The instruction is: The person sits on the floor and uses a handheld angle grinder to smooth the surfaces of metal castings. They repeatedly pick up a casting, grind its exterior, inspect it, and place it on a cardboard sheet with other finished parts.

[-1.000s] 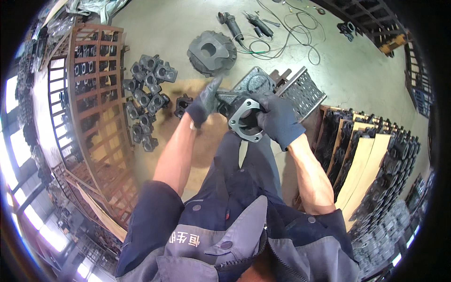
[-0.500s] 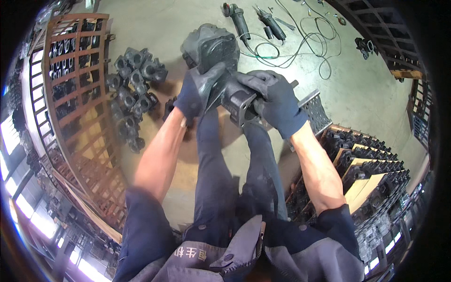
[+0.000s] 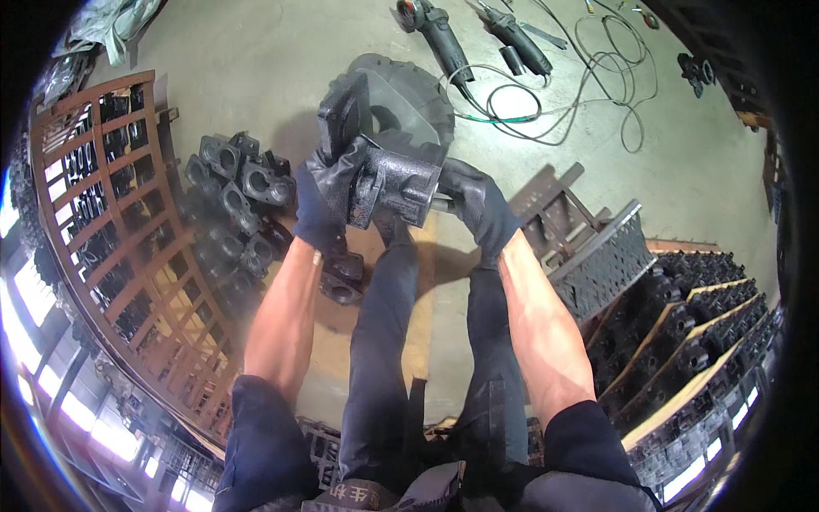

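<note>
A black cast-metal housing (image 3: 401,181) with a flat flange and a boxy end is held up between my two gloved hands. My left hand (image 3: 331,189) is closed around its left side, beneath the upright flange. At the right end, my right hand (image 3: 478,205) is closed with its fingertips against the casting; a short light rod shows beside them, and I cannot make out what it belongs to. Behind and under the casting stands a dark round block (image 3: 418,102) with a notched, tyre-like rim. Part of that block is hidden by the casting.
Several similar castings (image 3: 239,192) lie piled left, beside a rusty slatted crate (image 3: 111,222). Another casting (image 3: 343,277) sits by my left leg. Beyond are an angle grinder (image 3: 442,41), a second power tool (image 3: 520,43) and looped cables (image 3: 627,81). A perforated metal stand (image 3: 606,256) and stacked castings (image 3: 682,316) are right.
The casting has been turned, so its flange now stands up at the left and its boxy end faces differently. My right hand has moved left and lower. The view has shifted somewhat.
</note>
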A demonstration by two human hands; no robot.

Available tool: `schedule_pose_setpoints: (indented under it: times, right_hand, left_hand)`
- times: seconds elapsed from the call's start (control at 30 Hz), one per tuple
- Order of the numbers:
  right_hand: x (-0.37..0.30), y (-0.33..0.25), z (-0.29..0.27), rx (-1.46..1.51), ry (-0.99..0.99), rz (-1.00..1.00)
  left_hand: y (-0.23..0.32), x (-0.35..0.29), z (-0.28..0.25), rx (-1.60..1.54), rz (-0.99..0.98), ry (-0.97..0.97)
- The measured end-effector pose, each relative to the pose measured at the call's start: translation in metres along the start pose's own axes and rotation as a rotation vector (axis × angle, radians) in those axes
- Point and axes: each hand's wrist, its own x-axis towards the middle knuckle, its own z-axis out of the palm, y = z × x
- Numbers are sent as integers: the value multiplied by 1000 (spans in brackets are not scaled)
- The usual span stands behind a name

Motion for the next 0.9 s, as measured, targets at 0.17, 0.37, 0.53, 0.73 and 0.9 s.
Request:
schedule_pose_setpoints:
  times: [0.17,0.37,0.53,0.73,0.9]
  right_hand:
    - [55,20,10,7,96,-58]
    - [107,28,-5,-353,163,-130]
    - [117,19,-12,-584,124,-232]
    - [122,0,-30,-721,-41,-228]
    - [132,-16,-97,-860,-106,-208]
  left_hand:
    - [-15,46,-17,246,91,-43]
    - [-47,95,-38,254,119,-92]
    - [-87,111,-51,381,-74,62]
    - [-109,123,-53,459,334,17]
    - [-106,122,-56,304,236,20]
